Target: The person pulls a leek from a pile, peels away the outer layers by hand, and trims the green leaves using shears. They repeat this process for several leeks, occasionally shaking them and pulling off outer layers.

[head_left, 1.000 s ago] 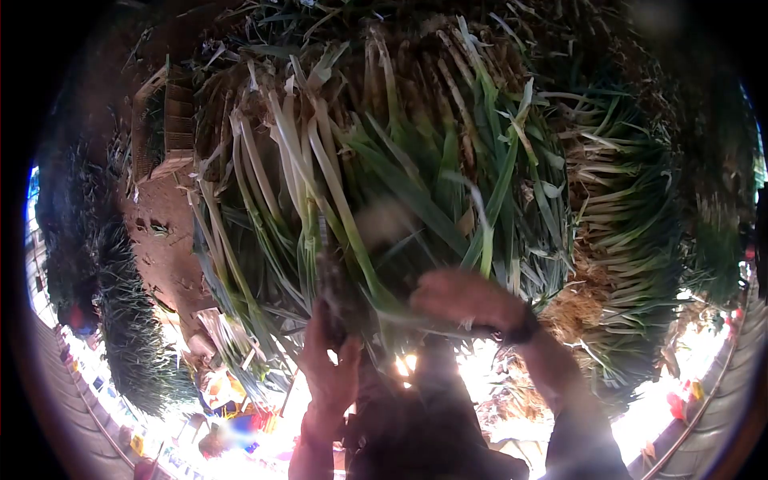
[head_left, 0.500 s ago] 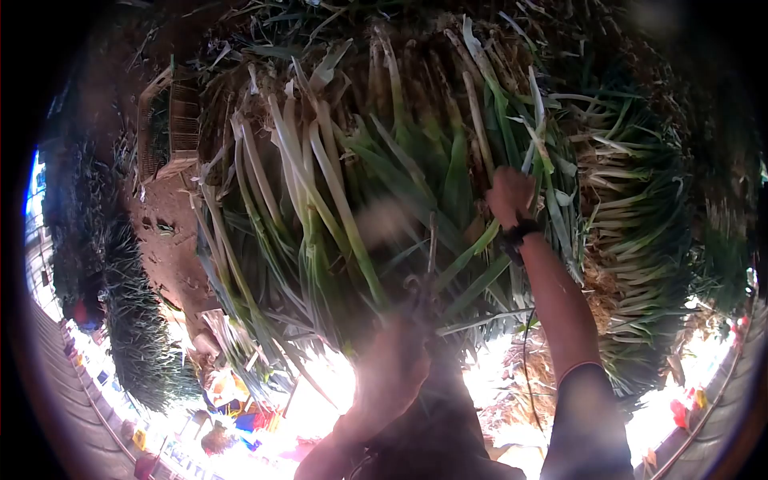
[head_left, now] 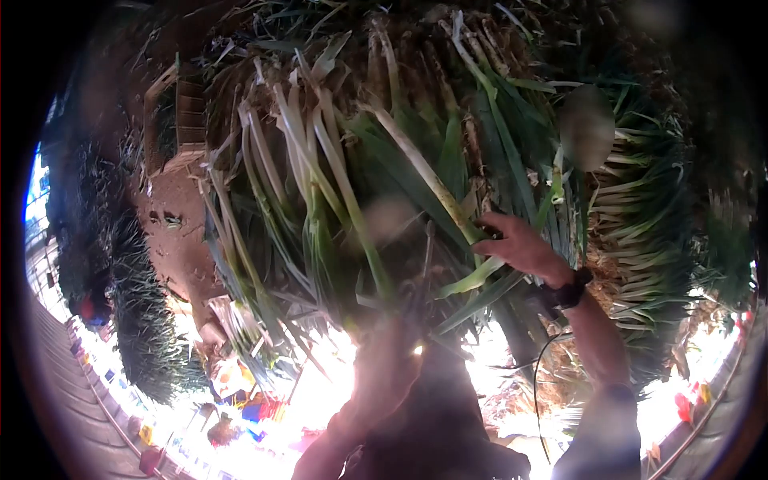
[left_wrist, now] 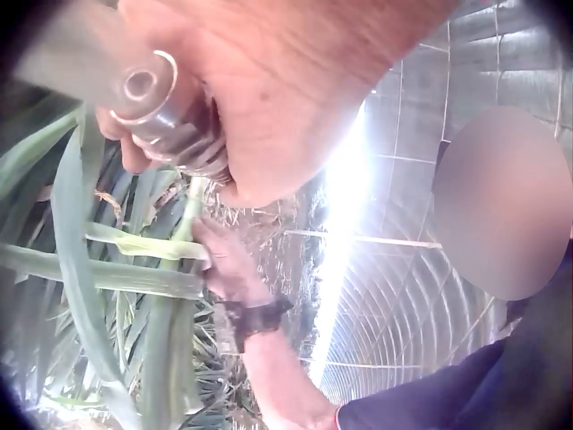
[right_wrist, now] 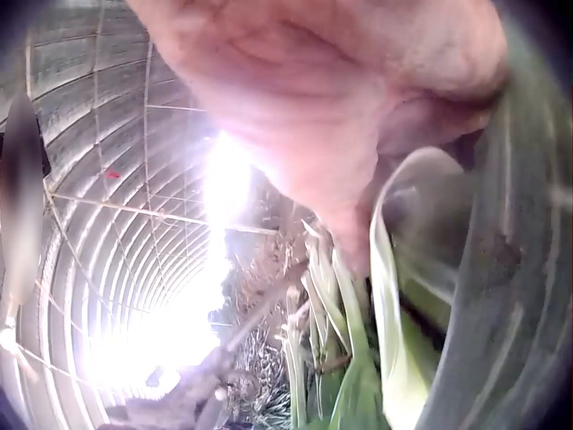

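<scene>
In the head view a long leek [head_left: 424, 166] lies slanted over the pile, its white end up and to the left. My right hand [head_left: 522, 246] grips its green part between thumb and fingers; in the right wrist view broad leaves [right_wrist: 515, 242] pass beside the palm [right_wrist: 313, 98]. My left hand [head_left: 386, 364], hazy with glare, is low in the middle. The left wrist view shows that hand [left_wrist: 277, 81] curled round a metal tool [left_wrist: 166, 112] with a round end and ridged sides. The tool's far part is blurred.
Many leeks [head_left: 320, 168] lie across the middle. A row of leeks [head_left: 632, 232] runs along the right, a slatted crate [head_left: 189, 120] stands at upper left, and bare soil [head_left: 180, 232] is below it. A thin cord [head_left: 536, 392] hangs near the right forearm.
My right hand has reached up to the pile and come back lower, with a leek now slanting leftward from it. My left hand has shifted right with the tool.
</scene>
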A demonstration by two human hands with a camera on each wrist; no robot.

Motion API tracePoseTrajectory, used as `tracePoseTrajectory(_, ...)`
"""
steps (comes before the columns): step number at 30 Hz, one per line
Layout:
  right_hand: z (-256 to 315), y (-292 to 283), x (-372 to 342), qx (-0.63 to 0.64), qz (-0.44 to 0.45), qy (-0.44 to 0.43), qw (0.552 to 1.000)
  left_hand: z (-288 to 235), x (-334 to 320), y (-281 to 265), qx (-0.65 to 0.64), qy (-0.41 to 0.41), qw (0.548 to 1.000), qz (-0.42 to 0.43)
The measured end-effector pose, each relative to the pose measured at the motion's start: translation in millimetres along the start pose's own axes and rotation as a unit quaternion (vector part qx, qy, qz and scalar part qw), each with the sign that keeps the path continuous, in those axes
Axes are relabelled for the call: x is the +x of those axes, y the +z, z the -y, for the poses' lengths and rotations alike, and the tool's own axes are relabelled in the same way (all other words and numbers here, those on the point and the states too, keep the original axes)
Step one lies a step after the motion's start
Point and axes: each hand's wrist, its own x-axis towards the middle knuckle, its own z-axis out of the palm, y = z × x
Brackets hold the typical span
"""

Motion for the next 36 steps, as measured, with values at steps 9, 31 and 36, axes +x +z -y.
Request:
tracePoseTrajectory(9,-53,81,6,0.208,-0.04,0.017,0.977,32,-58,45,0.131,0.007,0.987,0.096)
tracePoseTrajectory(31,-60,114,33,-0.251,-0.183,-0.019,0.95,30,162,9,0.097,-0.076,0.992,0.006)
tracePoseTrajectory(36,-45,109,26,-0.219,-0.242,-0.069,0.943,52,105,11,-0.015,-0.032,0.999,0.008)
